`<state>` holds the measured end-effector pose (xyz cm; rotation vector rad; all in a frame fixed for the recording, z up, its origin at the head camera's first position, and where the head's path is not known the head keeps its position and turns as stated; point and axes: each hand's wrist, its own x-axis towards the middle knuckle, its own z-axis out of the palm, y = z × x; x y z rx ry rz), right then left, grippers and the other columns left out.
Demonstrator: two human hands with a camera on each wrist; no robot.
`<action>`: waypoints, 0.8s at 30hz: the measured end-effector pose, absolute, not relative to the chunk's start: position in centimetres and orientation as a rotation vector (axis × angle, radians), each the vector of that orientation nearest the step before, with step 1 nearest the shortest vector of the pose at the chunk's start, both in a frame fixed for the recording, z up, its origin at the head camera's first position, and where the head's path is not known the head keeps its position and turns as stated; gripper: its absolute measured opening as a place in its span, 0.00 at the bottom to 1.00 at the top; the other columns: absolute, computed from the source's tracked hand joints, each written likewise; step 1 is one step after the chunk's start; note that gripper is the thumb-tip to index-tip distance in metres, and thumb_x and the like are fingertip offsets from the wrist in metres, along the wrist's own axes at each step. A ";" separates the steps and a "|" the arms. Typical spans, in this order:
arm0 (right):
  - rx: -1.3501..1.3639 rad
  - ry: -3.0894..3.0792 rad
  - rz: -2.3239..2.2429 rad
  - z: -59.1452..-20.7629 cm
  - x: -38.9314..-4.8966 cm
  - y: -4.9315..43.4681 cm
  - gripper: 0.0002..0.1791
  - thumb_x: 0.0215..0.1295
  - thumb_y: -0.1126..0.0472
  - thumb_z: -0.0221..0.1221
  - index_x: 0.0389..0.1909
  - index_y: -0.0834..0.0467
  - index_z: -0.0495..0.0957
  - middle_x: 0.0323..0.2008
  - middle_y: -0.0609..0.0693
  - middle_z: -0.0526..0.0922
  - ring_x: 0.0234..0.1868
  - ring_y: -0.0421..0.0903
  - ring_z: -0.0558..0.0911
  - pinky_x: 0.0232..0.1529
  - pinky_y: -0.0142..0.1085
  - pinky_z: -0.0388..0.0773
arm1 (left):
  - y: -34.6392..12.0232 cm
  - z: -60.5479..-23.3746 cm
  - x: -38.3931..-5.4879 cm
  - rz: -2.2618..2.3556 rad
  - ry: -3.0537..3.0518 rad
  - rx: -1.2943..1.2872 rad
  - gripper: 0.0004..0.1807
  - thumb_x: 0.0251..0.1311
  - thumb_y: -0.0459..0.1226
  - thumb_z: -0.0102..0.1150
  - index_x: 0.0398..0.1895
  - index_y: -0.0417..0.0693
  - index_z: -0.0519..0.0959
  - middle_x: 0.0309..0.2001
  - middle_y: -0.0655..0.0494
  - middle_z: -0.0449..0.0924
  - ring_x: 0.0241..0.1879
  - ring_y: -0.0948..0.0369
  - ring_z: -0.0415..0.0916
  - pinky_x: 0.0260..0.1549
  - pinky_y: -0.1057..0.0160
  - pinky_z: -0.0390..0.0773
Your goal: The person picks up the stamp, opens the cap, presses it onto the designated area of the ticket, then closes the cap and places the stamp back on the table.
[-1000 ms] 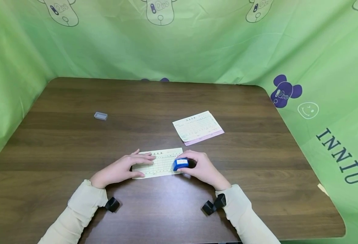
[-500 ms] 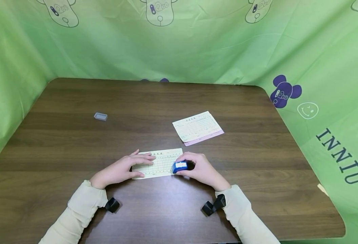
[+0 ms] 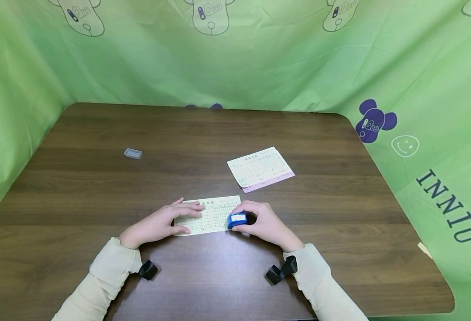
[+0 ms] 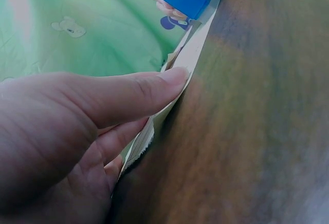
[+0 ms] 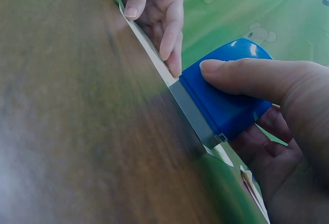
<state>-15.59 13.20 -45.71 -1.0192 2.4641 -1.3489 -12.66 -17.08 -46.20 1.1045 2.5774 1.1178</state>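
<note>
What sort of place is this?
Likely a makeshift desk workspace, perhaps a recording booth: a wooden-looking table, green printed cloth along its far, left and right sides, and what looks like a blue stamp at a paper form.

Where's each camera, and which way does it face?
Head: on the head, facing forward-down at the table; shows left hand, right hand, sleeves.
Left wrist: worn there, facing the printed form; left hand near, right beyond.
Right wrist: worn there, facing the blue stamp; right hand near, left beyond.
Wrist views share blue stamp and printed form.
</note>
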 end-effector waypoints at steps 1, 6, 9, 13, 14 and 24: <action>-1.018 2.464 -1.347 -45.7 -15.6 13.2 0.13 0.50 0.62 0.72 0.38 0.51 0.83 0.36 0.43 0.84 0.39 0.36 0.79 0.45 0.29 0.75 | -17.1 -46.2 -12.7 1.116 2.580 1.107 0.24 0.56 0.34 0.66 0.57 0.41 0.77 0.64 0.48 0.74 0.67 0.48 0.67 0.69 0.41 0.51; -1.006 2.469 -1.331 -45.8 -15.7 13.2 0.13 0.50 0.61 0.73 0.37 0.50 0.83 0.36 0.42 0.84 0.38 0.36 0.79 0.45 0.29 0.76 | -17.1 -46.2 -12.7 1.114 2.578 1.112 0.23 0.56 0.34 0.65 0.57 0.41 0.77 0.63 0.47 0.75 0.67 0.47 0.67 0.69 0.41 0.52; -1.008 2.471 -1.326 -45.8 -15.7 13.2 0.13 0.50 0.61 0.72 0.37 0.50 0.83 0.36 0.42 0.84 0.38 0.36 0.79 0.45 0.29 0.76 | -17.0 -46.0 -12.7 1.118 2.565 1.095 0.23 0.56 0.34 0.65 0.57 0.41 0.77 0.64 0.48 0.74 0.67 0.48 0.67 0.69 0.41 0.51; -1.019 2.475 -1.321 -45.7 -15.7 13.2 0.13 0.50 0.61 0.72 0.37 0.50 0.83 0.36 0.42 0.84 0.38 0.36 0.79 0.44 0.29 0.76 | -17.0 -46.0 -12.7 1.117 2.565 1.085 0.24 0.55 0.33 0.66 0.57 0.41 0.77 0.64 0.48 0.74 0.67 0.48 0.67 0.70 0.43 0.51; -1.017 2.476 -1.319 -45.7 -15.7 13.2 0.13 0.50 0.61 0.72 0.37 0.50 0.83 0.36 0.42 0.84 0.38 0.35 0.79 0.44 0.29 0.76 | -17.0 -46.0 -12.7 1.115 2.566 1.082 0.24 0.55 0.33 0.66 0.57 0.42 0.77 0.64 0.48 0.74 0.67 0.49 0.67 0.70 0.44 0.51; -1.014 2.487 -1.268 -45.7 -15.6 13.1 0.12 0.51 0.60 0.72 0.37 0.51 0.83 0.36 0.43 0.85 0.37 0.35 0.78 0.43 0.29 0.75 | -17.0 -46.0 -12.6 1.086 2.571 1.055 0.24 0.56 0.34 0.66 0.58 0.43 0.77 0.65 0.50 0.74 0.68 0.50 0.66 0.71 0.47 0.51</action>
